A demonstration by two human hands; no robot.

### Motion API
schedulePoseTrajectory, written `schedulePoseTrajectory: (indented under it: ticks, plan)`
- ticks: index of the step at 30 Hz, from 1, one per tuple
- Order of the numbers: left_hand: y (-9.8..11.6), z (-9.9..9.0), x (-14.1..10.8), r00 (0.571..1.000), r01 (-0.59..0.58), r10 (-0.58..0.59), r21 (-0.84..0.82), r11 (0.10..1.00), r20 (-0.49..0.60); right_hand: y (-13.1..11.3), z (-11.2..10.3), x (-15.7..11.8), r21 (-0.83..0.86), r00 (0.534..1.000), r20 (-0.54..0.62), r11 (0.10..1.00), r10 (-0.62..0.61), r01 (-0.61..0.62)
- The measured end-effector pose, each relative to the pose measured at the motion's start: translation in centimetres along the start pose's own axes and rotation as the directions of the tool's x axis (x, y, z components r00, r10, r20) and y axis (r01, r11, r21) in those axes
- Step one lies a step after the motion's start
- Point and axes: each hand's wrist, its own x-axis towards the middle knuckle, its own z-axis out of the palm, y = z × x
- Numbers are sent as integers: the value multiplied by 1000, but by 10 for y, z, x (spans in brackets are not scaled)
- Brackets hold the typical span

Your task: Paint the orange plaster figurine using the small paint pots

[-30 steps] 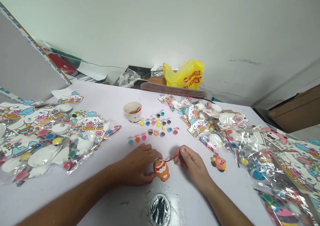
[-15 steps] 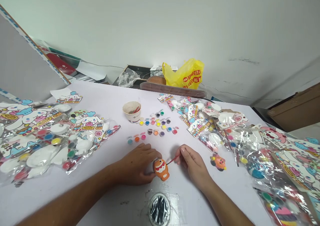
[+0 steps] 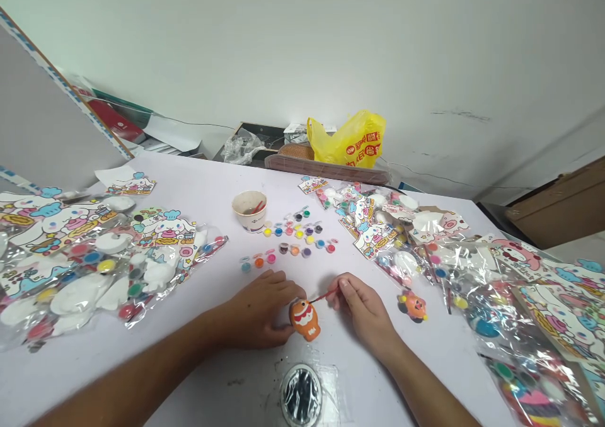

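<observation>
An orange painted figurine (image 3: pixel 308 328) with white and red details is gripped at its left side by my left hand (image 3: pixel 259 310), fingers curled round it. In my right hand (image 3: pixel 362 307) a thin red paintbrush (image 3: pixel 326 295) is pinched, its dark tip touching or very near the figurine's upper part. Beyond my hands lie several small paint pots (image 3: pixel 295 250) in strips, some with lids up. A paper cup (image 3: pixel 249 211) of cloudy liquid, with a red stick in it, stands behind them. Another orange and yellow figurine (image 3: pixel 412 306) lies to the right of my right hand.
Clear bags of white figures and paints (image 3: pixel 85 288) cover the table's left side. More such bags (image 3: pixel 454 257) spread over the right. A round, film-covered disc (image 3: pixel 301 394) lies near the front edge. Behind the table sits a yellow plastic bag (image 3: pixel 350 140).
The paintbrush tip has moved up and slightly left, from the figurine's right side to its upper part. My right hand has shifted slightly; my left hand holds still.
</observation>
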Motion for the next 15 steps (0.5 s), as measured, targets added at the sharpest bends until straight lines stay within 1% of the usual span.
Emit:
schedulePoseTrajectory:
  ticks: [6, 11, 15]
  plan:
    - [1, 0, 0, 1000, 10, -10, 6, 1000, 1, -1, 0, 0, 3, 1000, -11, 1000, 13, -13]
    - [0, -1, 1, 1000, 6, -6, 2, 1000, 0, -4, 1, -1, -46, 1000, -1, 999, -8, 8]
    - [1, -1, 1, 1000, 6, -6, 1, 1000, -3, -3, 1, -1, -17, 1000, -18, 1000, 13, -13]
